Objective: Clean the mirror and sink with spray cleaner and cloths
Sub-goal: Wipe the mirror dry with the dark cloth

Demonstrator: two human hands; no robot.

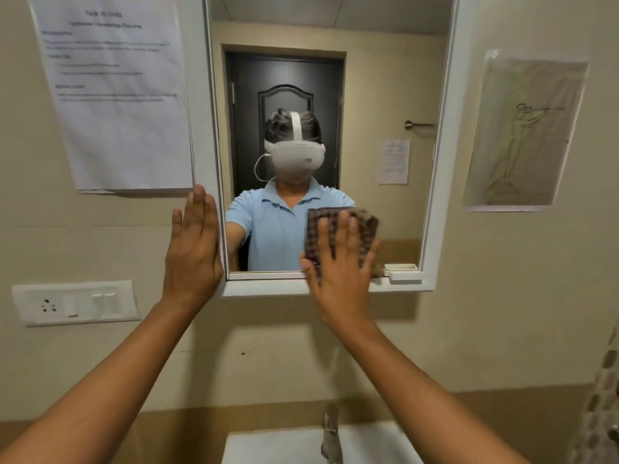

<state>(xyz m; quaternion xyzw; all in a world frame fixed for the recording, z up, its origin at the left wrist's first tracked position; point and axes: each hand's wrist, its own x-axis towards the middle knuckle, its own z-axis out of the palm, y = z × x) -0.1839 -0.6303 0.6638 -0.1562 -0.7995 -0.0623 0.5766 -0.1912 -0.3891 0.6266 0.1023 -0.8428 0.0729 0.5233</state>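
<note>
Mirror (368,95): one, white-framed, on far wall. Sink (284,445): one, near, bottom edge cuts it off. Two papers flank the mirror. One socket panel (75,303) at left. One checked cloth (341,229), pressed flat to glass by right hand (340,266), fingers spread. Left hand (192,249) flat, empty, on frame's left edge. Tap (331,437) blurred.

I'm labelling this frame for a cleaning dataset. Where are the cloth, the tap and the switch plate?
cloth (366,222): head view, upper right part showing past the right hand.
tap (331,437): head view, middle of its spout.
switch plate (75,303): head view, centre of its face.
</note>
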